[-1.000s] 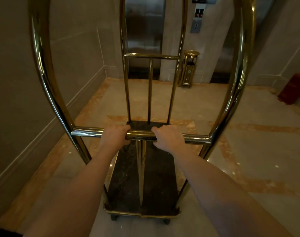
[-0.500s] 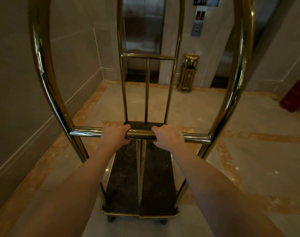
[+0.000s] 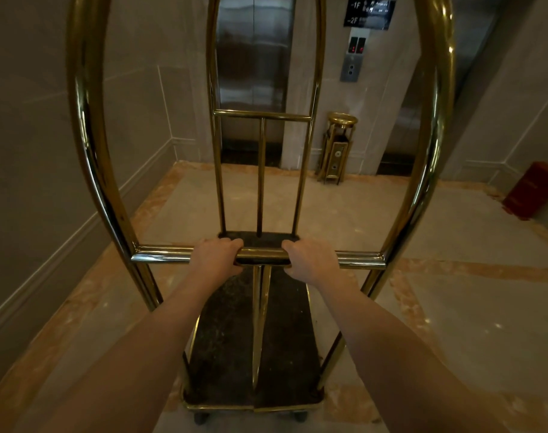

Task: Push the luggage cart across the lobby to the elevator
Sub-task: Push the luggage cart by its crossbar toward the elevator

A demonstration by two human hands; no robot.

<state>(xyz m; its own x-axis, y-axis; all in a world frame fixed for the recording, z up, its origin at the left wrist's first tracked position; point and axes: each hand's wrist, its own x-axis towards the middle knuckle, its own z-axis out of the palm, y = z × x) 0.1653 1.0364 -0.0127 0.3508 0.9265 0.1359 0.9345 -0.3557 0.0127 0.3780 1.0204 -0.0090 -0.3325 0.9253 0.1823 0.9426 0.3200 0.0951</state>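
A brass luggage cart (image 3: pixel 88 126) with a dark carpeted deck (image 3: pixel 225 339) stands right in front of me, its deck bare. My left hand (image 3: pixel 218 256) and my right hand (image 3: pixel 310 259) both grip its horizontal push bar (image 3: pixel 166 254), left and right of the centre post. Straight ahead, seen through the cart's far frame, are shut steel elevator doors (image 3: pixel 254 57). A second elevator opening (image 3: pixel 403 126) lies further right. The call button panel (image 3: pixel 351 68) is on the wall between them.
A brass ashtray bin (image 3: pixel 336 148) stands against the wall between the elevators. A red box (image 3: pixel 531 190) sits on the floor at the right wall. A beige wall (image 3: pixel 32 151) runs close along my left. The marble floor (image 3: pixel 344 210) stretches ahead.
The view has tilted up slightly; more of the floor sign above the call panel shows. The elevator doors and bin sit lower in view. Both hands keep their grip on the bar.
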